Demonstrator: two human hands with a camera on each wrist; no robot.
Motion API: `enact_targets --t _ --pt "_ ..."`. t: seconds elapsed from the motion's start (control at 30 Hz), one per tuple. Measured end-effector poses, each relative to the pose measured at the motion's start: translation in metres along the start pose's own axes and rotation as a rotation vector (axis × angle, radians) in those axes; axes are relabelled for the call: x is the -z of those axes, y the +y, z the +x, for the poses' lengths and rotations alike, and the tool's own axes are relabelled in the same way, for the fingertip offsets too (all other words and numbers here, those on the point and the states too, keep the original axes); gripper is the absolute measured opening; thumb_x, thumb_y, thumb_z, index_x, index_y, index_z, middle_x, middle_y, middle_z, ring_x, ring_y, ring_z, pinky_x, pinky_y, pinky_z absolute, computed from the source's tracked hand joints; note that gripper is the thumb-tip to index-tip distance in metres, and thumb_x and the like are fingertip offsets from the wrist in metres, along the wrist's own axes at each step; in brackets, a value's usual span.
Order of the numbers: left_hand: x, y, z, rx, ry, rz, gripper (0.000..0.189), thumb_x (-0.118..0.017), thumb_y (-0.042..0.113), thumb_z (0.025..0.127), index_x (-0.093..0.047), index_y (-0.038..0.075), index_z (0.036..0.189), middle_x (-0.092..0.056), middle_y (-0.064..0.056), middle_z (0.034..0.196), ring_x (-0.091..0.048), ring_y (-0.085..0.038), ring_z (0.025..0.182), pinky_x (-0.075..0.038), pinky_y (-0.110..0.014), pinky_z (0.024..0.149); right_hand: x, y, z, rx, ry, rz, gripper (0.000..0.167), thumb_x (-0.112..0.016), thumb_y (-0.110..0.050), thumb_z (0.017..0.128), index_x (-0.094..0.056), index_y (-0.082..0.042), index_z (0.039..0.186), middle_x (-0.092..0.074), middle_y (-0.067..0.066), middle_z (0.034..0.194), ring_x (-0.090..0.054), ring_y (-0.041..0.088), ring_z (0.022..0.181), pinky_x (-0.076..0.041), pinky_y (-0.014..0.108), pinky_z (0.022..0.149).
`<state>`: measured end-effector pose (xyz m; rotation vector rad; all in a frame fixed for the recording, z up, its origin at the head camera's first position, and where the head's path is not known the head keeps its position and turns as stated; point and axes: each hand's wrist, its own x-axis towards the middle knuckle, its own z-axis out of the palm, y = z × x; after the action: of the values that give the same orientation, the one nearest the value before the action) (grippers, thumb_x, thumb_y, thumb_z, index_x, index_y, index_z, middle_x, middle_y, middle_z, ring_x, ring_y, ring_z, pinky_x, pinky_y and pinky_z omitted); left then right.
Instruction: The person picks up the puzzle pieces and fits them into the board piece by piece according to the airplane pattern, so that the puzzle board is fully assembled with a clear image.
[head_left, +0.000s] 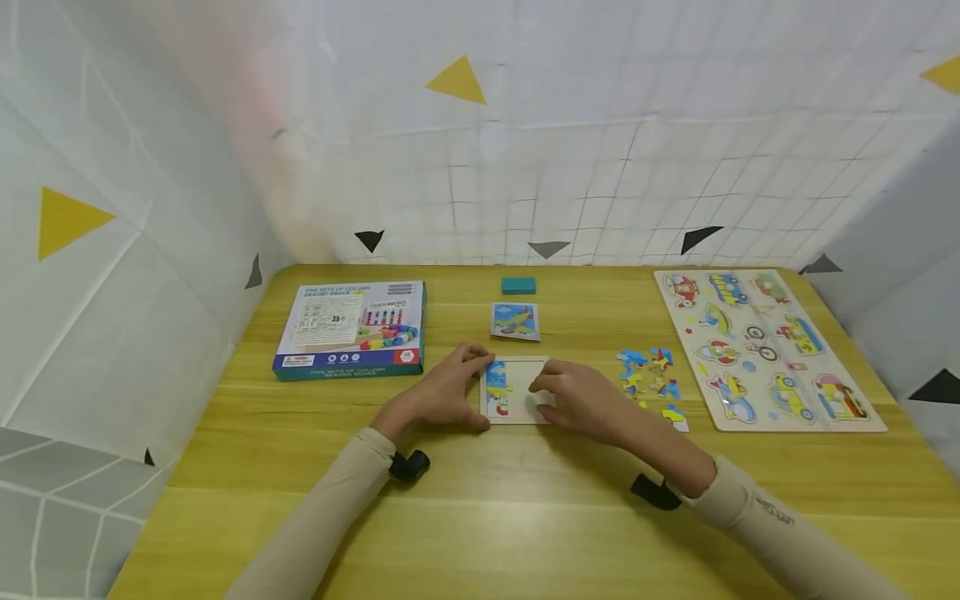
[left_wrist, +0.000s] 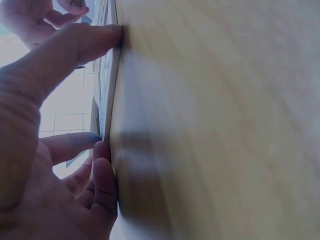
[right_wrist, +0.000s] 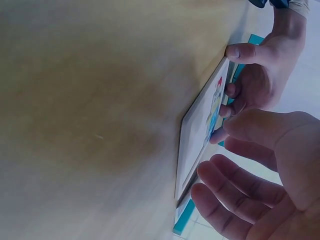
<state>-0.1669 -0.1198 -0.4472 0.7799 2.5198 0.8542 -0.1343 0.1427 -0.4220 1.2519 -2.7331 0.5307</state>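
Observation:
A small jigsaw tray (head_left: 525, 398) lies flat on the table, its left part filled with joined puzzle pieces (head_left: 497, 390) showing blue, yellow and red. My left hand (head_left: 444, 390) holds the tray's left side, thumb at the near corner and fingers at the far one; the left wrist view shows the thumb (left_wrist: 95, 40) against the tray's edge. Over the tray's bare right part hovers my right hand (head_left: 588, 402), fingers loosely bent. In the right wrist view no piece shows between its fingers (right_wrist: 235, 195), though the index tip is partly hidden behind the thumb.
Loose puzzle pieces (head_left: 663, 375) lie right of the tray. Behind it are an airplane picture card (head_left: 514, 321) and a teal block (head_left: 518, 286). A beads box (head_left: 351, 329) sits at left, a vehicle puzzle board (head_left: 765, 367) at right.

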Motion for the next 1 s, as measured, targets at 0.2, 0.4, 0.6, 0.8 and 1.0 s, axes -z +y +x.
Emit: enact_targets --t 0.2,0.4,0.6,0.8,1.0 --pt "0.0 0.0 0.001 0.006 0.0 0.001 0.105 -0.089 0.035 0.071 -0.033 0.012 0.157 -0.028 -0.001 0.152 -0.038 -0.018 0.131 -0.033 -0.039 0.112 -0.003 0.001 -0.002 0.002 -0.007 0.006 0.021 -0.082 -0.013 0.081 -0.076 -0.005 0.1 -0.065 0.004 0.093 -0.06 0.014 0.079 -0.053 0.031 0.069" --pt "-0.001 -0.001 0.002 0.009 -0.002 0.005 0.104 -0.089 0.036 0.071 -0.034 0.013 0.157 -0.028 -0.001 0.153 -0.037 -0.018 0.131 -0.033 -0.039 0.112 -0.003 0.003 -0.005 -0.022 -0.006 0.003 0.022 -0.082 -0.013 0.081 -0.076 -0.004 0.1 -0.065 0.004 0.093 -0.06 0.014 0.077 -0.053 0.031 0.068" --pt "-0.001 -0.001 0.002 0.011 -0.001 0.0 0.105 -0.089 0.036 0.071 -0.034 0.013 0.157 -0.028 0.0 0.152 -0.038 -0.018 0.13 -0.033 -0.04 0.112 -0.001 0.007 -0.013 -0.056 0.016 0.014 0.022 -0.082 -0.013 0.081 -0.076 -0.005 0.1 -0.065 0.005 0.095 -0.062 0.016 0.078 -0.054 0.033 0.068" --pt "-0.001 -0.001 0.0 0.008 0.001 -0.007 0.104 -0.089 0.034 0.071 -0.034 0.013 0.157 -0.028 0.0 0.152 -0.039 -0.018 0.128 -0.034 -0.038 0.111 0.002 0.014 -0.021 -0.05 0.043 0.015 0.021 -0.081 -0.01 0.08 -0.075 -0.003 0.099 -0.065 0.005 0.093 -0.062 0.017 0.079 -0.053 0.034 0.068" --pt "-0.002 -0.001 -0.001 0.004 0.003 -0.01 0.104 -0.089 0.034 0.072 -0.034 0.013 0.157 -0.028 0.0 0.152 -0.04 -0.017 0.127 -0.035 -0.038 0.111 0.006 0.021 -0.029 -0.075 0.055 -0.003 0.021 -0.082 -0.01 0.08 -0.075 -0.004 0.099 -0.065 0.005 0.095 -0.064 0.019 0.082 -0.055 0.037 0.07"
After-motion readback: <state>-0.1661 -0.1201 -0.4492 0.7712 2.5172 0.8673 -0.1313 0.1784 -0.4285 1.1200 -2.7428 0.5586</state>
